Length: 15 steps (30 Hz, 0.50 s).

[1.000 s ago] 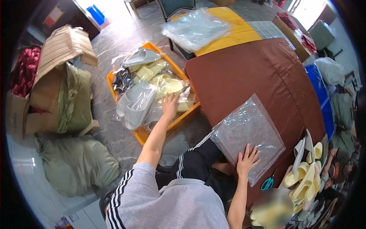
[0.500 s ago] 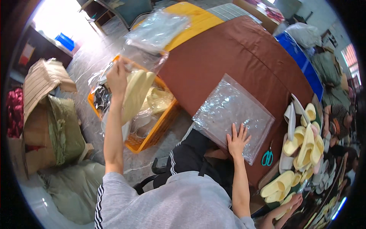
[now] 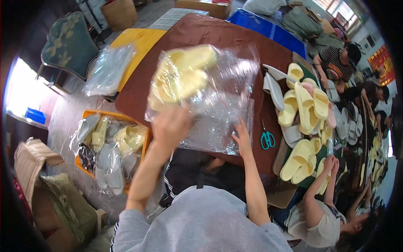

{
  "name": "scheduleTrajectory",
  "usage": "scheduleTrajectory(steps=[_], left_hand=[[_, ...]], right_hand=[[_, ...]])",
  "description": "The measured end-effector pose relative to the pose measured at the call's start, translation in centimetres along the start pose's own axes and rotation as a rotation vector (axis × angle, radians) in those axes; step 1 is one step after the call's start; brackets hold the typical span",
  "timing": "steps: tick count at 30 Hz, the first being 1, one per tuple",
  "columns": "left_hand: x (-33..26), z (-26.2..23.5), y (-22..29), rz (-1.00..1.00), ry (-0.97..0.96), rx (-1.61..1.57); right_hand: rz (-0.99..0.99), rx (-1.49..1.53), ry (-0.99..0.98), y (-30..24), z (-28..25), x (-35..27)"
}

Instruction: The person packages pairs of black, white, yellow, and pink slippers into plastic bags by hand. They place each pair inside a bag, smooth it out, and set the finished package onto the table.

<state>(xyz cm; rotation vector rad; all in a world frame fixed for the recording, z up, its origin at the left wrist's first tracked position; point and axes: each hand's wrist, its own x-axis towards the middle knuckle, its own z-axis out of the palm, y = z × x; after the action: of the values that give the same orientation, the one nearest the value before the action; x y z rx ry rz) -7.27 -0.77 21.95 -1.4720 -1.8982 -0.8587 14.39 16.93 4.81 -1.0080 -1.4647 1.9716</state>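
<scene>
A brown table [image 3: 201, 38] fills the upper centre of the frame, an orange crate [image 3: 145, 145] of bagged slippers at lower left. Above the table, the left hand [image 3: 170, 126] is closed around the lower edge of a clear bag of yellow slippers [image 3: 184, 75], lifted at centre. The right hand [image 3: 242, 136] lies open and flat on an empty plastic bag [image 3: 218, 126]. The load looks light and soft, its film slippery; gripping the slippers through the bag seems surest. Teal scissors [image 3: 267, 139] lie at right.
</scene>
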Motion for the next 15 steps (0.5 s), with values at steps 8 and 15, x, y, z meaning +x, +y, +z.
scheduleTrajectory(steps=[8,15], left_hand=[[-11.1,9.6,7.8,-0.046,-0.678,-0.537],[-8.1,12.4,2.2,-0.216,-0.461,-0.319]], right_hand=[[-0.181,-0.071,0.409,2.9,-8.2,-1.5],[-0.141,-0.175,0.450,0.9,-7.8,-6.2]])
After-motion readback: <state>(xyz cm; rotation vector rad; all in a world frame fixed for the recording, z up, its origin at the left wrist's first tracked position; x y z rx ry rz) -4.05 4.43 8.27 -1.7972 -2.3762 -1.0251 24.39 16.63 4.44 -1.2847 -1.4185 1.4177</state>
